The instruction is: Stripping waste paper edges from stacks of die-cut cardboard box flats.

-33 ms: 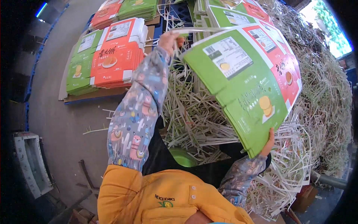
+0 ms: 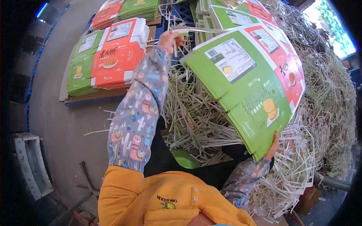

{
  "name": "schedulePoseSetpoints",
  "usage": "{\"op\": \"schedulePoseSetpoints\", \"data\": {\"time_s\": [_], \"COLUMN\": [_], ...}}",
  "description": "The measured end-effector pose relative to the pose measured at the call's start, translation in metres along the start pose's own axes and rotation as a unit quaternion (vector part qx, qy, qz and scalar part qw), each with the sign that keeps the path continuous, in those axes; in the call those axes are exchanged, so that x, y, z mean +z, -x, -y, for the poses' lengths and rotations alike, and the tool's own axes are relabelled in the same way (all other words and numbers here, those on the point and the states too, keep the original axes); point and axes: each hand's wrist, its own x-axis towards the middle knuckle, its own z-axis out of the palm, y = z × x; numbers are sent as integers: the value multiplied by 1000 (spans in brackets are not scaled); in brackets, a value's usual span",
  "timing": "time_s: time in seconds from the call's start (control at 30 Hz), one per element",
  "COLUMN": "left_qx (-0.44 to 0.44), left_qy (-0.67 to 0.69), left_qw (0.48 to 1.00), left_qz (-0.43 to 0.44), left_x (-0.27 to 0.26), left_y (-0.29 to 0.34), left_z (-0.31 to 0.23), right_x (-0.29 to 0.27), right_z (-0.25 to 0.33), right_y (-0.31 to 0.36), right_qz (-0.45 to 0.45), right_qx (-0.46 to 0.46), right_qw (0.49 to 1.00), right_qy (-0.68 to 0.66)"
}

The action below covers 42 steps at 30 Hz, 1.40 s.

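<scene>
My left hand is closed on a thin white-and-green cardboard strip, which stretches to the right along the top edge of a stack of printed cardboard sheets. These sheets are green on the near side and red on the far side, with white label panels, and they slant up in front of me. My right hand grips their lower right corner; some of its fingers are hidden behind the stack. Notches show along the stack's left edge.
Piles of green and red printed sheets lie on a pallet at the left. Another stack stands behind the held one. Paper strip scraps heap up on the right and between my legs, around a green round object. A white box sits on the floor.
My left hand has shifted slightly left and up with the strip. The sheets and my right hand have moved slightly down and right.
</scene>
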Motion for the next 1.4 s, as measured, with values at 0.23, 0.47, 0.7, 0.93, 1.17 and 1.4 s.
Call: {"op": "schedulePoseSetpoints", "data": {"time_s": [0.23, 0.47, 0.7, 0.93, 1.17, 1.4], "left_qx": [290, 74, -197, -150, -138, -145], "left_qy": [-499, -125, 115, 35, -17, 20], "left_qw": [812, 989, 968, 987, 988, 986], "left_qz": [-88, 28, 103, 49, 72, 76], "left_x": [-3, 44, 101, 67, 47, 43], "left_y": [-12, 173, 291, 261, 254, 250], "left_z": [-7, 25, 83, 68, 51, 47], "right_x": [-12, 16, 78, 25, 13, 2], "right_z": [-2, -14, -80, -33, -14, -32], "right_y": [-5, 2, 26, 14, -84, -121], "right_qz": [-15, 24, 6, -65, -15, -27], "right_qx": [-17, -28, 22, -151, -75, -75], "right_qw": [1000, 998, 1000, 954, 973, 993], "right_qy": [4, -45, 20, 252, -217, -83]}}
